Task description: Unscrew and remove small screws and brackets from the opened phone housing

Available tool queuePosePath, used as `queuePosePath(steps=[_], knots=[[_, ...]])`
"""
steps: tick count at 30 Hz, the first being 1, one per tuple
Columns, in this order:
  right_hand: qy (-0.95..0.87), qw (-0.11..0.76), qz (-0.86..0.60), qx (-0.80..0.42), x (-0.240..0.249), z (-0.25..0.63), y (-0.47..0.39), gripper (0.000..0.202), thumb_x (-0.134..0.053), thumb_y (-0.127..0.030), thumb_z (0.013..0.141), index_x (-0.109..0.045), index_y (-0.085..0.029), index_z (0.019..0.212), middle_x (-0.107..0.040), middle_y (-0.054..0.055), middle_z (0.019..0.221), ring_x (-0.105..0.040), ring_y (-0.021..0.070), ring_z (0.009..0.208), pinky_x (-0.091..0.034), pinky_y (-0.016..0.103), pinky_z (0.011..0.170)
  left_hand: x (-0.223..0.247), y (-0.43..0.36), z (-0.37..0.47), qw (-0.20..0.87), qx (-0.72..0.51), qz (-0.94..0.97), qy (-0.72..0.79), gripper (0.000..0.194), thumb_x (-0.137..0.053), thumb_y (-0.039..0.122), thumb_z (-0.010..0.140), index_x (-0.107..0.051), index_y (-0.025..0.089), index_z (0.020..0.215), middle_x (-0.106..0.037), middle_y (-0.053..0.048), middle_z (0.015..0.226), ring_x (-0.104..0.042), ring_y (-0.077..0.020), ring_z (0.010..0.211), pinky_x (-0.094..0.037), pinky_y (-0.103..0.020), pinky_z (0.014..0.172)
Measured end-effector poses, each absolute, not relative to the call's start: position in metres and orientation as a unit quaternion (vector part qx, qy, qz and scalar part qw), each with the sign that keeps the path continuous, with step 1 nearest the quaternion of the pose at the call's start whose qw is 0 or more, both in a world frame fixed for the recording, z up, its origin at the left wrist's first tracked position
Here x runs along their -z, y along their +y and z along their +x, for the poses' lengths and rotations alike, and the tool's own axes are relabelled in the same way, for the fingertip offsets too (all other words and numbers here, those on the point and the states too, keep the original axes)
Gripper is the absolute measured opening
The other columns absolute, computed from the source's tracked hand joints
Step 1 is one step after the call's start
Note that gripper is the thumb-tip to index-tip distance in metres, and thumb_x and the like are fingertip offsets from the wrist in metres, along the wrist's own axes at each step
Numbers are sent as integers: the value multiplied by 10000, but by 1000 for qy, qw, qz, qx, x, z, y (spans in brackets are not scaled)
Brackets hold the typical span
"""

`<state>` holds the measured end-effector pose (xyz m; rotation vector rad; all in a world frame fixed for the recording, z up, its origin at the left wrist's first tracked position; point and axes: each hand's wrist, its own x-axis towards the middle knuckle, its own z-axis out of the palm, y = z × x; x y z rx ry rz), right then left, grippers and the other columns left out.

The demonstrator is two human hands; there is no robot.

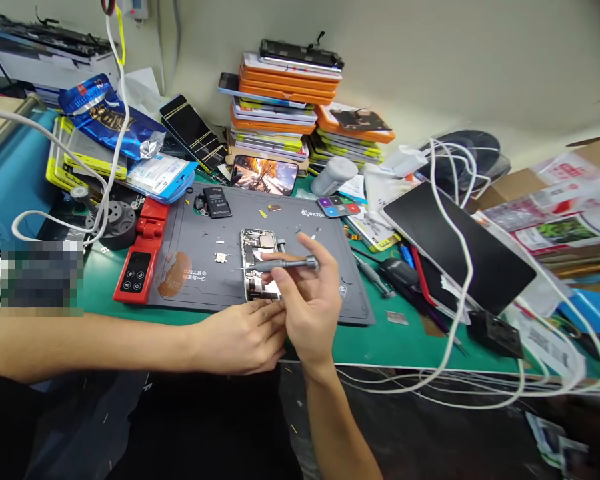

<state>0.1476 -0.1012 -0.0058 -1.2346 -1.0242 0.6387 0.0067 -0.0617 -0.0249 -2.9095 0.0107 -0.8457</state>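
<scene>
The right hand (311,307) grasps a grey precision screwdriver (263,266), which lies level between the thumb in front and a finger behind. The index finger is lifted clear and points upward, so this hand is only partly closed, its palm half turned toward the wearer. The screwdriver's thin tip points left, past the near phone's left edge; its capped end rests against the base of the index finger.

The left hand (245,337) is low, with fingers together and curled inward, knuckles up. Its fingertips come just beside the heel of the right hand, at the near end of the phone; whether they grip something or merely touch the phone cannot be told.

The opened phone (258,241), its inner parts exposed, lies just beyond the left hand and partly behind the right hand and screwdriver. It sits on a grey mat (300,213) on the green bench (405,343). To the left of the screwdriver tip is a small metal part (221,258); farther beyond the hands lies a black battery (217,203). A red device (134,270) stands beyond the left forearm, and another screwdriver (375,275) lies to the right of the right hand.
</scene>
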Motion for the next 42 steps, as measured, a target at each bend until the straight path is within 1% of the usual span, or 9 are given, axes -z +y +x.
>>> queuePosePath(steps=[3, 8, 11, 14, 20, 27, 32, 39, 42], knots=[[-400, 698, -538, -250, 9, 159, -104, 535, -708, -295, 986, -489, -342, 1473, -778, 29, 1063, -766, 176, 791, -684, 375, 742, 28, -58, 9, 44, 305, -951, -7, 322, -546, 303, 1069, -788, 92, 1050, -798, -140, 1247, -758, -240, 1205, -592, -340, 1099], [-290, 759, -528, -248, 17, 179, -114, 505, -669, -298, 998, -491, -340, 1470, -735, 2, 981, -681, 122, 692, -635, 293, 646, 27, -45, 12, 13, 323, -946, 11, 348, -521, 331, 1123, -784, 116, 1045, -815, -88, 1214, -785, -179, 1141, -628, -297, 1057], [-246, 763, -522, -291, 21, 183, -122, 480, -680, -321, 987, -533, -325, 1444, -709, -12, 937, -615, 97, 616, -597, 259, 583, 24, -40, 14, -23, 320, -947, 12, 363, -509, 366, 1131, -781, 129, 1086, -824, -54, 1193, -786, -157, 1136, -632, -279, 1051], [-246, 754, -522, -314, 23, 183, -131, 475, -655, -340, 1003, -536, -348, 1463, -689, -21, 913, -600, 96, 589, -608, 274, 585, 21, -38, 14, -43, 328, -944, 7, 342, -527, 370, 1126, -768, 128, 1139, -822, -39, 1206, -786, -140, 1134, -613, -269, 1080], [-282, 729, -505, -366, 24, 184, -136, 485, -671, -363, 999, -538, -372, 1465, -694, -15, 928, -642, 117, 617, -632, 296, 589, 15, -38, 15, -58, 323, -945, 3, 368, -534, 387, 1121, -735, 91, 1209, -822, -57, 1202, -780, -155, 1154, -603, -262, 1082], [-337, 717, -467, -393, 27, 186, -136, 454, -647, -341, 1021, -543, -406, 1459, -698, -5, 915, -724, 165, 734, -651, 319, 622, 12, -38, 17, -58, 319, -946, 10, 354, -519, 361, 1124, -739, 83, 1119, -839, -55, 1085, -800, -189, 1100, -640, -302, 1031], [-347, 713, -477, -379, 28, 185, -136, 460, -631, -348, 1020, -520, -377, 1465, -678, 1, 905, -732, 190, 787, -663, 347, 647, 10, -39, 18, -61, 322, -945, 3, 345, -483, 317, 1131, -742, 92, 1099, -840, -62, 1078, -802, -175, 1092, -637, -284, 1035], [-354, 704, -490, -373, 27, 184, -137, 456, -618, -357, 1013, -516, -368, 1457, -703, 16, 926, -754, 223, 878, -669, 383, 714, 13, -40, 16, -67, 318, -946, -3, 255, -513, 239, 1085, -744, 130, 1085, -839, -56, 1097, -793, -160, 1121, -610, -269, 1080], [-341, 697, -504, -380, 25, 184, -138, 456, -625, -374, 1006, -526, -390, 1450, -712, 26, 973, -757, 239, 911, -669, 409, 718, 12, -40, 17, -73, 318, -945, -1, 255, -510, 218, 1077, -743, 115, 1069, -840, -60, 1080, -796, -167, 1110, -621, -271, 1062]])
